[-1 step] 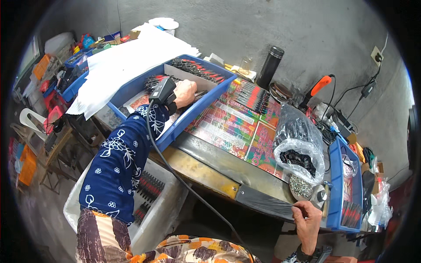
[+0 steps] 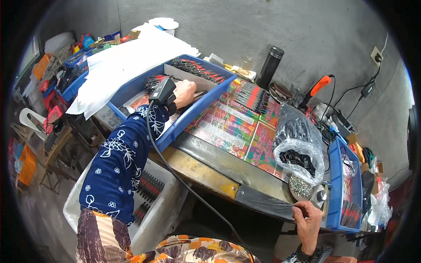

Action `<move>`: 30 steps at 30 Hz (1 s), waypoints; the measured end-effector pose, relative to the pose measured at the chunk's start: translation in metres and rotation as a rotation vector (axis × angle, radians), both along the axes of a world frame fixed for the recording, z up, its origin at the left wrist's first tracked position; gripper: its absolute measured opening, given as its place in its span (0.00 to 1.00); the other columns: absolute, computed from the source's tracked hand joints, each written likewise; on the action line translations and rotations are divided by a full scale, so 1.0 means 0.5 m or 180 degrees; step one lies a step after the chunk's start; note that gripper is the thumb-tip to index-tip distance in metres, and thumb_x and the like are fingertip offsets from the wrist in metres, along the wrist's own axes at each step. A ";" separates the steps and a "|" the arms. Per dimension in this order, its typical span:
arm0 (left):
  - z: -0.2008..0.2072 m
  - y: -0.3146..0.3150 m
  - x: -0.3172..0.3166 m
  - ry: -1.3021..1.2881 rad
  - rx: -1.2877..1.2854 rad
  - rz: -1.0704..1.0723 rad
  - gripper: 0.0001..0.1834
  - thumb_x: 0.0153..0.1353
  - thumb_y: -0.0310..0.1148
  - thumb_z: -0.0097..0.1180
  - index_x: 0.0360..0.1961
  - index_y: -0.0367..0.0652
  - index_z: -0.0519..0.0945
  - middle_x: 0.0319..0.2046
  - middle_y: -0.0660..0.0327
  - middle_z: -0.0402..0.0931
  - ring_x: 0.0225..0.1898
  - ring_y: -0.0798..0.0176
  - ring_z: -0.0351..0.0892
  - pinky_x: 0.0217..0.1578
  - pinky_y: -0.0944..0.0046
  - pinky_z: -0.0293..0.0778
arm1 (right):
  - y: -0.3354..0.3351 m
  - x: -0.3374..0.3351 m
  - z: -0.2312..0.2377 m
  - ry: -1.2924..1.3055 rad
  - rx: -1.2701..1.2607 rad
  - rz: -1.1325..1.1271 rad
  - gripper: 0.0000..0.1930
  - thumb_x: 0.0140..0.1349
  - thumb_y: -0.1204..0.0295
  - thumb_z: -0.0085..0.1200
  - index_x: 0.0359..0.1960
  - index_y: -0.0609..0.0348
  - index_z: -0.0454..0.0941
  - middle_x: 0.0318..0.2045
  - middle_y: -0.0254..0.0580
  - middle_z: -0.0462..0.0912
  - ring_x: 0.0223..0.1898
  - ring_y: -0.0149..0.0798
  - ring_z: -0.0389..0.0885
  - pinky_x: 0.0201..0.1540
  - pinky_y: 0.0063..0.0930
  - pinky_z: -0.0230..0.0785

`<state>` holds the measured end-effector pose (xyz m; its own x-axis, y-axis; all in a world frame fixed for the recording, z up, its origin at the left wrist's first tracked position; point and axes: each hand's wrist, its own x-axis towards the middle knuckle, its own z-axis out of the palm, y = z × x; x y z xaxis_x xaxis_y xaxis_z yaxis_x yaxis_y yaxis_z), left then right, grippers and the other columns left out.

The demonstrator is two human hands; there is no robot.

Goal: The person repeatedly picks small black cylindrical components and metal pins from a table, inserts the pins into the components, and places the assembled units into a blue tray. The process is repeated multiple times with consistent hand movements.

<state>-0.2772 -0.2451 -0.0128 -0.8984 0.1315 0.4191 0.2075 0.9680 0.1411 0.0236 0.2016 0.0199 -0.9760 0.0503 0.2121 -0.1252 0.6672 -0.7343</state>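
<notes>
Blue-sleeved and stretched well forward, the person's left hand [image 2: 183, 93] reaches into a blue plastic tray [image 2: 199, 109] on the workbench, its fingers curled down among the slim black-and-red pieces [image 2: 197, 70] lined up there; whether it has hold of one cannot be told. A small black device [image 2: 163, 91] is strapped at that wrist, its cable [image 2: 184, 184] trailing back toward the body. The right hand [image 2: 307, 219] is closed over the near edge of the metal-faced bench [image 2: 206, 168], apparently as a brace for the long reach. Beyond the tray, more of the same pieces [image 2: 254, 98] lie in a row on a bright printed sheet [image 2: 228, 125], within easy reach. A clear bag of dark small parts [image 2: 300, 149] slumps beside a round dish of metal bits [image 2: 301, 188], with a black flask [image 2: 269, 66] standing by the grey wall
</notes>
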 end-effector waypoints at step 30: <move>-0.072 -0.102 -0.107 0.0709 0.0055 -0.0668 0.14 0.52 0.35 0.64 0.30 0.32 0.81 0.28 0.43 0.79 0.33 0.41 0.79 0.34 0.50 0.73 | 0.333 -0.022 0.102 0.0382 0.1849 -0.1864 0.12 0.60 0.63 0.58 0.34 0.61 0.84 0.28 0.52 0.85 0.32 0.53 0.84 0.37 0.41 0.74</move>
<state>-0.3308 -0.2959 -0.0487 -0.7382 0.2956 0.6064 0.4304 0.8985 0.0859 0.0123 0.3681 0.0710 -0.7951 0.3932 0.4618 0.3044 0.9172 -0.2570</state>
